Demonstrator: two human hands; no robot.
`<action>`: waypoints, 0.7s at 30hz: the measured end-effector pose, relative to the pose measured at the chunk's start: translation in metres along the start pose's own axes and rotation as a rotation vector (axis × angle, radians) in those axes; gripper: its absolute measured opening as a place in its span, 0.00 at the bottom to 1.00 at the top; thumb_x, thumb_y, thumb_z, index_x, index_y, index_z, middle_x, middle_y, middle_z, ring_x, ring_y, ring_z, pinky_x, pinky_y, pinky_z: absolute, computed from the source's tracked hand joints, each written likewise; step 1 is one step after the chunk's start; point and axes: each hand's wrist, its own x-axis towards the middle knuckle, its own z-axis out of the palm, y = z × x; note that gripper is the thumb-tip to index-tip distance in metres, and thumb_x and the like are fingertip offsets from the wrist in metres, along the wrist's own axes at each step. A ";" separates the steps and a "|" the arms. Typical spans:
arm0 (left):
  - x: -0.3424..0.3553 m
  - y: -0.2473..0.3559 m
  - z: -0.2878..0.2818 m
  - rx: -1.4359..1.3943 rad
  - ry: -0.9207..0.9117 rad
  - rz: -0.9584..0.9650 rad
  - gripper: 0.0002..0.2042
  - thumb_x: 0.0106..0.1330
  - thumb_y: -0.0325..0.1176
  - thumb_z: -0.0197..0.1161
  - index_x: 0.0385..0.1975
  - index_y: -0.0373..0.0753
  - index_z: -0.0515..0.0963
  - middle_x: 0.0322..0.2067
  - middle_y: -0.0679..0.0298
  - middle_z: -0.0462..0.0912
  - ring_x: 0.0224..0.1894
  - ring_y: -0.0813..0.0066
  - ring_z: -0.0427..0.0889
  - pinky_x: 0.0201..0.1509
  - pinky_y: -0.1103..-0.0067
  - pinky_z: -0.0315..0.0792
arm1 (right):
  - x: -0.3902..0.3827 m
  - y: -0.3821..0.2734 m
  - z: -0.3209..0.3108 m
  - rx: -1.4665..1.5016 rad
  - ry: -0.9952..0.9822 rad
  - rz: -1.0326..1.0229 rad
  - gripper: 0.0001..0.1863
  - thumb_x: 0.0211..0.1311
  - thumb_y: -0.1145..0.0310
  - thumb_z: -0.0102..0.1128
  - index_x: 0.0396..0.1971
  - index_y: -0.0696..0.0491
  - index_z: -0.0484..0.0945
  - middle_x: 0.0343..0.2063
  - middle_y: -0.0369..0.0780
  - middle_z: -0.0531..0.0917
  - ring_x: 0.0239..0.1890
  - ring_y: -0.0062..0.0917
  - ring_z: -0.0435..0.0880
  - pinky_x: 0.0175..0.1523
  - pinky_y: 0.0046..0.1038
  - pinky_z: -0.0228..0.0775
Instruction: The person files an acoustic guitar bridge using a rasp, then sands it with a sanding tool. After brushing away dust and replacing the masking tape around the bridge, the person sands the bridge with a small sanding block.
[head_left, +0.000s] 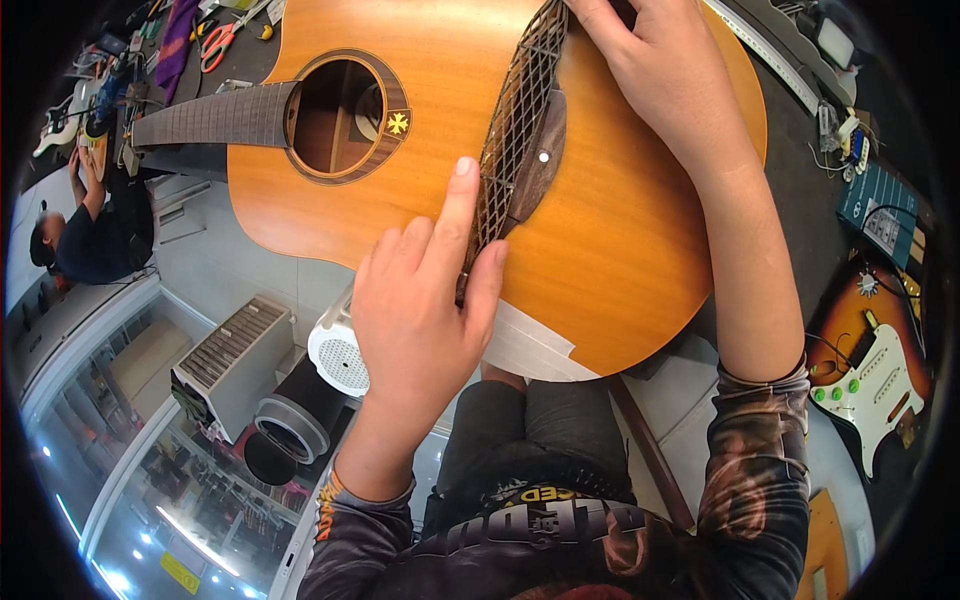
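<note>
An acoustic guitar (620, 240) with an orange-brown top lies in front of me, its neck pointing left. A long dark lattice strip (522, 110), looking like a saw rasp, crosses the top beside the brown bridge (550, 130) and covers part of it. My left hand (420, 290) is closed around the strip's near end, index finger stretched along its left edge and thumb on the other side. At the far end, my right hand (650, 50) reaches over the strip; its fingers are partly cut off by the upper edge. White tape (530, 345) covers the guitar's near edge.
A sunburst electric guitar (900, 340) and a blue box (875, 205) are at the right. A metal ruler (765, 55) lies beyond the guitar. Orange-handled scissors (215, 45) lie at the far left. Another person (100, 240) works at the left. A white perforated device (338, 358) stands below the guitar.
</note>
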 end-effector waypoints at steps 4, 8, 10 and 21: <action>0.002 -0.001 0.001 0.092 0.040 0.059 0.35 0.69 0.34 0.75 0.77 0.39 0.74 0.23 0.65 0.73 0.27 0.66 0.73 0.36 0.70 0.66 | 0.003 0.000 0.003 0.158 0.051 0.032 0.08 0.74 0.70 0.64 0.43 0.59 0.82 0.41 0.43 0.83 0.51 0.39 0.78 0.61 0.37 0.70; -0.023 -0.009 0.000 0.089 0.002 0.062 0.33 0.70 0.34 0.74 0.75 0.38 0.75 0.17 0.68 0.71 0.21 0.69 0.71 0.33 0.72 0.62 | -0.005 -0.005 -0.005 0.068 -0.078 -0.063 0.07 0.73 0.70 0.65 0.42 0.57 0.84 0.39 0.41 0.81 0.51 0.36 0.76 0.62 0.37 0.67; -0.020 -0.009 -0.001 0.094 0.007 0.066 0.32 0.70 0.34 0.74 0.75 0.38 0.76 0.17 0.68 0.71 0.20 0.70 0.71 0.33 0.72 0.61 | -0.004 -0.005 -0.004 0.028 -0.066 -0.055 0.07 0.73 0.69 0.65 0.42 0.56 0.84 0.39 0.40 0.82 0.51 0.36 0.76 0.63 0.37 0.66; -0.025 -0.008 -0.004 0.102 -0.018 0.011 0.32 0.69 0.34 0.75 0.74 0.37 0.77 0.18 0.68 0.72 0.22 0.70 0.72 0.34 0.72 0.60 | -0.002 -0.006 -0.004 0.043 -0.059 -0.053 0.05 0.72 0.68 0.66 0.40 0.53 0.84 0.39 0.38 0.82 0.51 0.36 0.74 0.64 0.38 0.61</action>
